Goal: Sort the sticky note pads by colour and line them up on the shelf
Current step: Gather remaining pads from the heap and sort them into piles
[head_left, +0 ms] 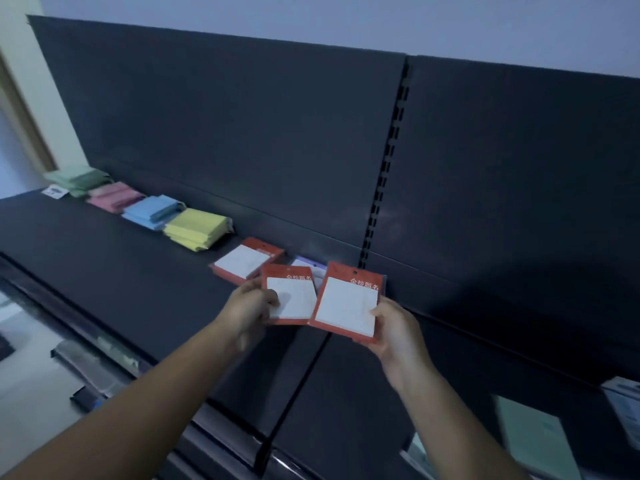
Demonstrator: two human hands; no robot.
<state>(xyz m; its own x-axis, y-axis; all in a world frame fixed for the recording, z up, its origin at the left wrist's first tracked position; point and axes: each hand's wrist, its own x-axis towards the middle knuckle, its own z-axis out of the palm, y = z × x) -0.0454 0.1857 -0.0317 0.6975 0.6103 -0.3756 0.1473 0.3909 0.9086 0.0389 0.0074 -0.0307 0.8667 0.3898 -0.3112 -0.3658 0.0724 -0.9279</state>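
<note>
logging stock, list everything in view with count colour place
green pads: one pile, green, far left
pink pads: one pile, pink, right of green
blue pads: one pile, blue, right of pink
yellow pads: one pile, yellow, right of blue
shelf pack: one, red and white, right of yellow
purple pack: one, purple, shelf, behind held packs
held packs: two, red and white, one per hand
white tag: one, white, beside green pads
shelf: one, black
left hand: grips pack
right hand: grips pack

The person's left forearm (145, 393) and right forearm (446, 410) are bare along all their visible length, slim and smooth, uncovered down to the wrists. The left grip (247, 306) and right grip (394, 329) are bare too. Dim light and blur hide finer detail.
</note>
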